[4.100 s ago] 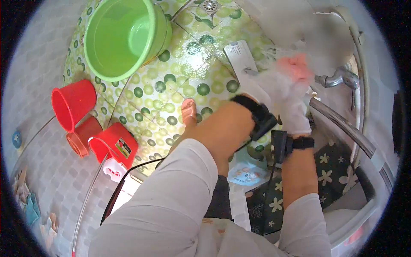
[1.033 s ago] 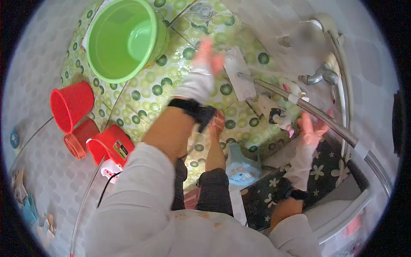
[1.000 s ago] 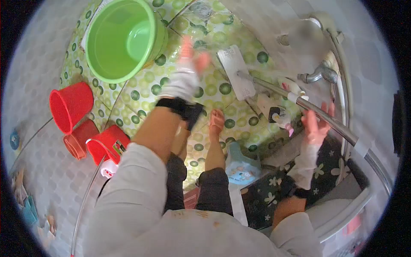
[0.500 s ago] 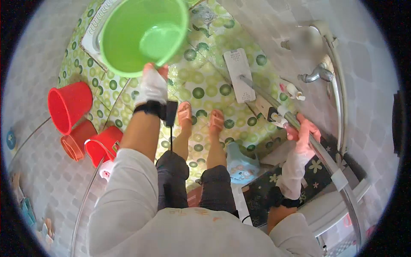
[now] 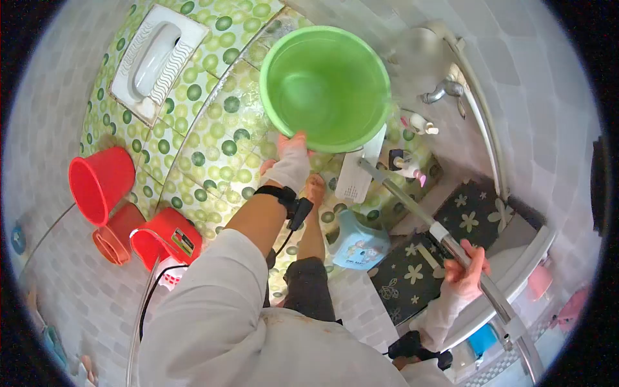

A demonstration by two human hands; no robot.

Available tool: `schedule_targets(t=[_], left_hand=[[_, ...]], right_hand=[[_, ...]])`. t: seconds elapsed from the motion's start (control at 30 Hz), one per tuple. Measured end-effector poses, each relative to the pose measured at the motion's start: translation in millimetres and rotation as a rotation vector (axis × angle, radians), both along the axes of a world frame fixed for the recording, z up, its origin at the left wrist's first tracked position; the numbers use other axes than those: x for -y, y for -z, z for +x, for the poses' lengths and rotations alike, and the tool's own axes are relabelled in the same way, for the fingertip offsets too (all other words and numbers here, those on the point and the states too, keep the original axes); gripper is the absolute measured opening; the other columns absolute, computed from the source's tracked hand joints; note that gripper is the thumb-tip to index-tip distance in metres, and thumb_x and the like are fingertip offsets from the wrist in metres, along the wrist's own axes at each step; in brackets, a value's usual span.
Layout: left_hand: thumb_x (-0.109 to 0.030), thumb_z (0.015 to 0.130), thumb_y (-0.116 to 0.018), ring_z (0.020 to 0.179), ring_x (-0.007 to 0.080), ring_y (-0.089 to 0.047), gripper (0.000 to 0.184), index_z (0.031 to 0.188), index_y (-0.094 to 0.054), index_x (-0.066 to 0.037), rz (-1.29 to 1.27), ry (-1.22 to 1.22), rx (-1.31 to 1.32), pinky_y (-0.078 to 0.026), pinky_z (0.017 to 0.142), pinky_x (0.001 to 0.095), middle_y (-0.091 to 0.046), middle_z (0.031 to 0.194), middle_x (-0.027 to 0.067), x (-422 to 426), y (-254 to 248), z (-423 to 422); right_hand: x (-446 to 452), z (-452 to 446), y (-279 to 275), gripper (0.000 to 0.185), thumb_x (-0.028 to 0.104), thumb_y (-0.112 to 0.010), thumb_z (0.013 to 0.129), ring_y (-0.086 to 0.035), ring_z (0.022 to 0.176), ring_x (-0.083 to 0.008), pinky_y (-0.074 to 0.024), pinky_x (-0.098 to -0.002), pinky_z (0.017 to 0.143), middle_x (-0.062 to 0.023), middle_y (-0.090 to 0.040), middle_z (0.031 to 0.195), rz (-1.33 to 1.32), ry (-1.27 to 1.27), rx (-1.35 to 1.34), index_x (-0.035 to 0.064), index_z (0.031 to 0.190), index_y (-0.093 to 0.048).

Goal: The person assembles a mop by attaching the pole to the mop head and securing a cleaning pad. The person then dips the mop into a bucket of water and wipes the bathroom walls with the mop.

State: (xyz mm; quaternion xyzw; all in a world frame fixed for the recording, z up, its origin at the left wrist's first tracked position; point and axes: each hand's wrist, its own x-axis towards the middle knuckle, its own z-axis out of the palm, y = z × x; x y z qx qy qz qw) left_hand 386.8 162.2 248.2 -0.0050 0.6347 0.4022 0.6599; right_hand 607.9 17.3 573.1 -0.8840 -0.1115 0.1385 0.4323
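Note:
A round green plastic basin (image 5: 348, 84) is gripped at its near rim by my left hand (image 5: 293, 145); the basin is held above the wet tiled floor. My right hand (image 5: 467, 267) is closed round the metal pole of a flat mop (image 5: 412, 205). The mop's white head (image 5: 354, 179) rests on the floor, partly hidden behind the basin. A light blue stool (image 5: 361, 242) with a cartoon print stands near the mop head. Small bottles (image 5: 406, 164) are on the floor to the right of it.
A white squat toilet (image 5: 186, 29) is set into the floor at upper left. Red buckets (image 5: 103, 184) hang or stand along the left wall. A metal tap (image 5: 443, 91) juts from the right wall. At lower right are a dark flowered mat (image 5: 409, 274) and a white tub edge (image 5: 529, 271).
My left hand has swung the basin to the right, uncovering the squat toilet and overlapping the mop head. My right hand, still on the pole, appears lower in view.

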Motion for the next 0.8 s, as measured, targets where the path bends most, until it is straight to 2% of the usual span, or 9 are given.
schedule_targets(t=[0.13, 0.33, 0.4, 0.5, 0.53, 0.57, 0.63, 0.73, 0.8], left_hand=[[-0.009, 0.084, -0.058, 0.089, 0.0272, -0.062, 0.033, 0.116, -0.048, -0.006, -0.154, 0.020, -0.048, -0.056, 0.064, 0.0420, -0.058, 0.109, 0.0121, 8.3, -7.1, 24.3], [-0.021, 0.088, -0.054, 0.088, 0.0259, -0.063, 0.032, 0.115, -0.049, -0.003, -0.375, 0.419, 0.253, -0.055, 0.068, 0.0386, -0.060, 0.104, 0.0168, 77.6, 64.2, 28.0], [-0.021, 0.087, -0.056, 0.079, 0.0312, -0.063, 0.028, 0.109, -0.051, -0.005, -0.408, 0.732, 0.365, -0.056, 0.065, 0.0439, -0.060, 0.095, 0.0162, 93.1, 82.5, 10.1], [-0.019, 0.087, -0.054, 0.066, 0.0316, -0.062, 0.021, 0.101, -0.052, -0.004, -0.507, 0.583, 0.353, -0.055, 0.057, 0.0424, -0.060, 0.081, 0.0152, 65.6, -28.5, -25.2], [-0.020, 0.087, -0.045, 0.087, 0.0365, -0.063, 0.036, 0.113, -0.048, 0.004, -0.430, 0.573, 0.715, -0.056, 0.073, 0.0426, -0.061, 0.098, 0.0224, 93.2, 42.5, -64.5], [-0.020, 0.087, -0.045, 0.087, 0.0365, -0.063, 0.036, 0.113, -0.048, 0.004, -0.416, 0.564, 0.709, -0.056, 0.073, 0.0426, -0.061, 0.098, 0.0224, 83.9, 14.9, -66.6], [-0.007, 0.082, -0.054, 0.053, 0.0232, -0.057, 0.003, 0.082, -0.057, -0.008, -0.483, 0.574, -0.035, -0.048, 0.044, 0.0340, -0.055, 0.065, 0.0092, 59.4, -65.9, -66.9], [-0.007, 0.083, -0.053, 0.048, 0.0180, -0.053, 0.005, 0.082, -0.057, -0.009, 0.303, 0.840, 0.051, -0.042, 0.040, 0.0314, -0.056, 0.065, 0.0086, 100.6, 59.8, -161.6], [-0.013, 0.089, -0.051, 0.045, 0.0151, -0.048, 0.007, 0.090, -0.056, -0.007, 0.241, 1.237, -0.355, -0.039, 0.040, 0.0288, -0.055, 0.064, 0.0065, 63.4, -50.0, -201.4]], right_hand=[[32.8, 2.3, -32.5, 0.048, 0.043, -0.050, 0.091, -0.052, 0.037, -0.0134, -0.0332, -0.0197, 0.027, -0.0194, -0.066, 0.083, -0.134, 0.015, 0.007, -0.0048, 0.092, -0.052], [50.9, 8.0, -86.3, 0.043, 0.041, -0.050, 0.092, -0.051, 0.035, -0.0133, -0.0294, -0.0192, 0.025, -0.0207, -0.065, 0.089, -0.212, 0.070, 0.096, -0.0018, 0.095, -0.051], [69.9, 21.5, -107.9, 0.046, 0.042, -0.050, 0.091, -0.051, 0.035, -0.0138, -0.0285, -0.0195, 0.024, -0.0223, -0.065, 0.087, -0.229, -0.027, 0.122, -0.0040, 0.096, -0.050], [58.2, 16.4, -138.5, 0.049, 0.043, -0.050, 0.091, -0.051, 0.035, -0.0143, -0.0282, -0.0195, 0.024, -0.0232, -0.065, 0.085, -0.238, 0.034, 0.172, -0.0058, 0.097, -0.049], [64.4, 24.9, -152.9, 0.048, 0.042, -0.051, 0.091, -0.052, 0.035, -0.0142, -0.0282, -0.0192, 0.024, -0.0222, -0.065, 0.083, -0.259, 0.007, 0.123, -0.0055, 0.094, -0.049], [61.4, 23.7, -161.3, 0.048, 0.042, -0.051, 0.091, -0.052, 0.035, -0.0142, -0.0282, -0.0192, 0.024, -0.0222, -0.065, 0.083, -0.247, -0.005, 0.120, -0.0055, 0.094, -0.049], [51.5, 16.8, -179.4, 0.045, 0.041, -0.051, 0.091, -0.051, 0.035, -0.0135, -0.0270, -0.0192, 0.024, -0.0209, -0.065, 0.081, -0.134, -0.082, 0.212, -0.0041, 0.089, -0.050], [26.1, 4.7, -206.1, 0.042, 0.039, -0.053, 0.091, -0.049, 0.034, -0.0123, -0.0260, -0.0187, 0.025, -0.0190, -0.065, 0.080, -0.106, -0.146, 0.241, -0.0027, 0.087, -0.050], [9.7, -1.3, -224.9, 0.035, 0.035, -0.055, 0.091, -0.048, 0.035, -0.0111, -0.0281, -0.0183, 0.027, -0.0176, -0.065, 0.081, -0.099, -0.245, 0.216, -0.0005, 0.090, -0.052]])
